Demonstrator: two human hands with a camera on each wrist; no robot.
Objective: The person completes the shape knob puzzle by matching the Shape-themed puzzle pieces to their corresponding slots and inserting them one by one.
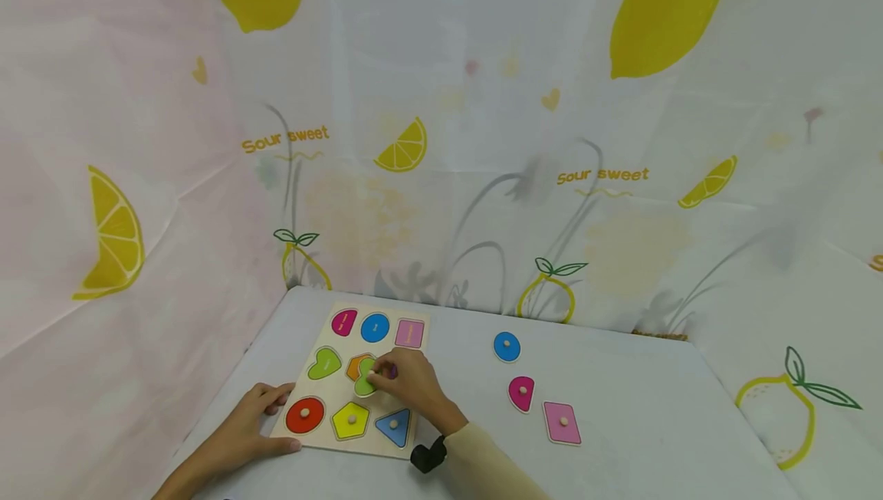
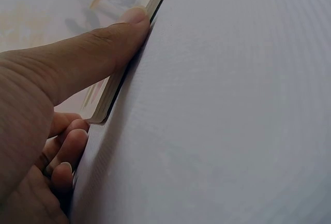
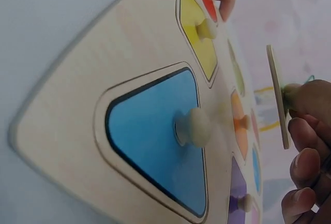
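Observation:
A wooden shape-puzzle board [image 1: 327, 394] lies at the left of the table. My left hand [image 1: 237, 427] grips its near left corner, thumb along the front edge and fingers at the left side; the thumb [image 2: 98, 53] shows on the edge in the left wrist view. Above the middle row, my right hand [image 1: 414, 381] pinches a green heart piece [image 1: 363, 385] by its knob, and the right wrist view has that piece [image 3: 278, 100] edge-on, apart from the board. The green heart recess [image 1: 324, 363] is uncovered at the left of that row.
Red circle [image 1: 305, 415], yellow pentagon [image 1: 350, 421] and blue triangle [image 1: 395, 429] pieces sit in the near row. An orange hexagon [image 1: 355, 366] is partly hidden. Right of the board lie a blue circle [image 1: 507, 347], magenta semicircle [image 1: 521, 394] and pink piece [image 1: 562, 422].

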